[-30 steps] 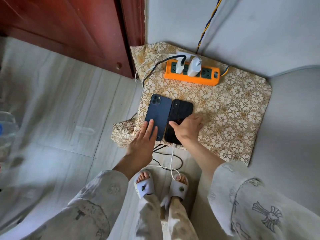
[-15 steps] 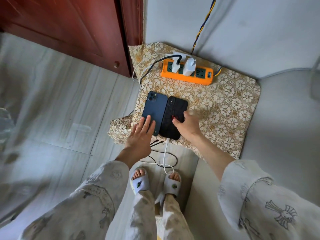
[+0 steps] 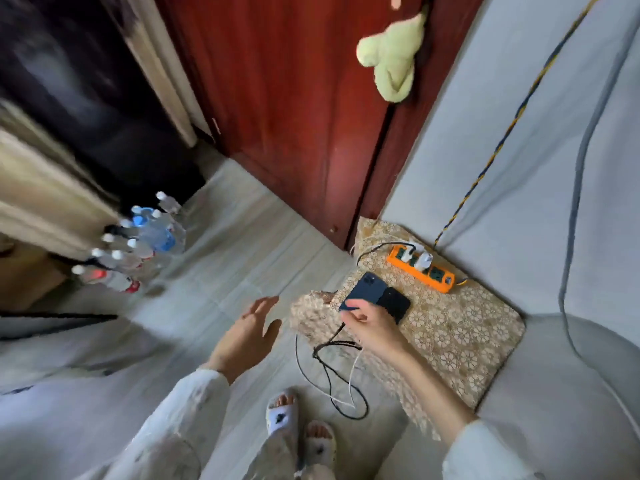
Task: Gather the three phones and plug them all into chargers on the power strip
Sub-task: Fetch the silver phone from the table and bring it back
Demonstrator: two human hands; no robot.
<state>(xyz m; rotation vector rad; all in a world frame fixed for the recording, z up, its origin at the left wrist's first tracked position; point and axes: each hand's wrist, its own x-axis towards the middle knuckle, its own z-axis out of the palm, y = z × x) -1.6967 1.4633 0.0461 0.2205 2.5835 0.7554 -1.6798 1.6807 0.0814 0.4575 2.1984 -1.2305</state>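
Note:
Two phones lie side by side on a patterned cushion: a blue phone on the left and a black phone on the right. Only these two phones are visible. My right hand is closed at the blue phone's near end, thumb on its corner, and a black cable runs up into the hand. A white cable leads toward the black phone; its end is hidden by my hand. Further back lies an orange power strip with two white chargers plugged in. My left hand hovers open over the floor, left of the cushion.
A pack of water bottles stands on the floor at the left. A red wooden door rises behind, with a green plush toy hanging on it. A grey sofa surrounds the cushion. My slippered feet stand below the looped cables.
My left hand has lifted off the blue phone and moved left over the floor. My right hand has shifted from the black phone to the blue phone's near end. The view has swung left.

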